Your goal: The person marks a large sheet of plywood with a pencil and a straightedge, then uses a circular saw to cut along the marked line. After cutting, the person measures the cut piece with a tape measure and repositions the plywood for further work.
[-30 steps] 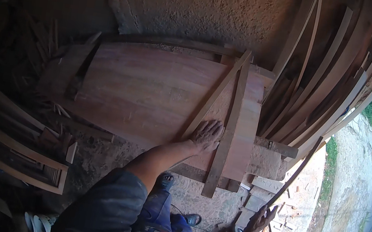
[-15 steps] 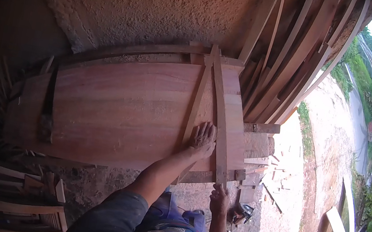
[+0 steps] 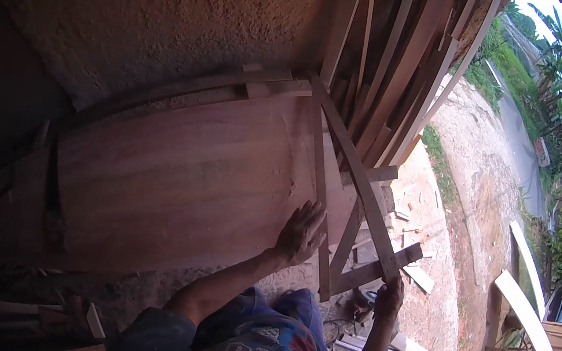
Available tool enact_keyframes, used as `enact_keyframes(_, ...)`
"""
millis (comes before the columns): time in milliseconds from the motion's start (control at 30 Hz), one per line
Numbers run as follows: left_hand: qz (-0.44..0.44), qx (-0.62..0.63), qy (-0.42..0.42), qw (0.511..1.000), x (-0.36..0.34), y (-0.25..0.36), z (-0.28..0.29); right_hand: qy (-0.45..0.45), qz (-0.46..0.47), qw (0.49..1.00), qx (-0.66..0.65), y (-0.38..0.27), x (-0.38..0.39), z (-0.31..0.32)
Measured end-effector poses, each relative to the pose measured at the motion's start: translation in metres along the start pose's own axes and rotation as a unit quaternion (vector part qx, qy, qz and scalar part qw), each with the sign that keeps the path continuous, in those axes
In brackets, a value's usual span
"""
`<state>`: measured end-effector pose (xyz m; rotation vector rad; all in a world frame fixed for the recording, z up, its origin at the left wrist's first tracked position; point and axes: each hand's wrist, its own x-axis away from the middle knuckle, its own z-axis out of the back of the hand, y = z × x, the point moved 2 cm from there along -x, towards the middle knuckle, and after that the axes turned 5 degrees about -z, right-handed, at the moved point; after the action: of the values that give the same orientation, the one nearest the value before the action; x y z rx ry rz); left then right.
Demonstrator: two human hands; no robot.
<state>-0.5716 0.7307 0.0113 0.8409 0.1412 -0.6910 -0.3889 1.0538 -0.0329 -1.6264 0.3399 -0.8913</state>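
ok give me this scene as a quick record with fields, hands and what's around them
left hand: left hand flat on the wood panel, near its right edge
right hand: right hand grips the lower end of a slat
slat: lies slanted across the panel's right end
panel: broad, reddish, leaning against the rough wall
planks: long planks stand against the wall, upper right
ground: offcuts lie on bare dirt by the right hand

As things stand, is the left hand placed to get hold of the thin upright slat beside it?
Probably yes: the left hand lies flat on the wooden panel, fingers right beside the thin slat, with nothing between them.
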Motion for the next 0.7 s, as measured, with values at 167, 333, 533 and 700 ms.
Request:
enact_keyframes(167, 0.069, -0.081, -0.101, 0.989, 0.037, -0.013, -0.034, -0.018, 0.214, 0.942, 0.258, -0.034, -0.067, 0.055)
enact_keyframes(333, 0.11, -0.144, -0.158, 0.971, 0.053, -0.029, -0.059, -0.075, -0.087, 0.986, -0.12, -0.026, -0.168, 0.077)
enact_keyframes(533, 0.135, -0.19, -0.173, 0.957, 0.047, -0.013, -0.065, -0.153, -0.061, 0.986, 0.015, -0.025, -0.264, 0.057)
enact_keyframes(700, 0.19, -0.173, -0.177, 0.95, 0.032, 0.002, -0.067, -0.194, -0.164, 0.965, 0.07, -0.022, -0.282, 0.033)
